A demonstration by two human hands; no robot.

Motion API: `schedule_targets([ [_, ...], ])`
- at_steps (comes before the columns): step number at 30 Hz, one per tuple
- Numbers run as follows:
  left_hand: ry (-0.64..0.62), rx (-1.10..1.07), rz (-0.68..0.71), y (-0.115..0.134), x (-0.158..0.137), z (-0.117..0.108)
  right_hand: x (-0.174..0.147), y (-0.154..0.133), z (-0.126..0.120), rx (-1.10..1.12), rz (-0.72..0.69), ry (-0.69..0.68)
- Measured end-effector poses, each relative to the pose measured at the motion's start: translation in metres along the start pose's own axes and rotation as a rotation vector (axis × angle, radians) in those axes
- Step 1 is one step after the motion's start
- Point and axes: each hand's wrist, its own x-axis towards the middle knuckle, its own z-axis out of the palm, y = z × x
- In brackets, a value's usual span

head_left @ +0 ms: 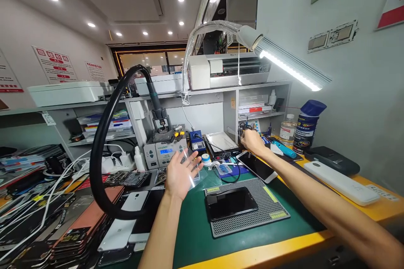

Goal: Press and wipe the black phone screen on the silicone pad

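My left hand point(181, 174) is raised palm up over the left part of the green mat point(192, 235), its fingers spread. A clear, shiny film point(193, 181) shows against the palm and fingers; whether the hand bears it I cannot tell. My right hand point(252, 141) reaches to the back right, beside the tool holder point(248, 126). Its fingers are curled together, and what they hold, if anything, is hidden. Between my arms a black smartphone point(232, 204) lies face up on a grey perforated pad point(268, 214). A white-framed tablet point(257, 166) lies under my right wrist.
A thick black hose point(94, 155) arches at the left from a rework station point(164, 155). Stacked phone parts point(85, 218) crowd the left. A lit lamp point(290, 67) hangs above. A spray can point(304, 130), a bottle point(288, 128) and a white power bank point(342, 181) stand or lie at right.
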Motion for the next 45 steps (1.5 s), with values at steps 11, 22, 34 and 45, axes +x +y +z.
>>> schedule_targets([
  [11,-0.002,0.112,0.107,-0.010,-0.010,0.016,-0.079,-0.027,-0.022,0.765,-0.217,-0.161],
  [22,-0.008,0.223,0.314,-0.023,-0.013,0.019,-0.150,-0.048,0.027,0.271,-0.958,0.392],
  [34,-0.177,0.158,0.291,-0.014,-0.018,0.017,-0.159,-0.050,0.016,0.533,-0.801,0.089],
  [45,-0.280,0.215,0.235,-0.014,-0.022,0.015,-0.163,-0.047,0.014,0.568,-0.845,-0.043],
])
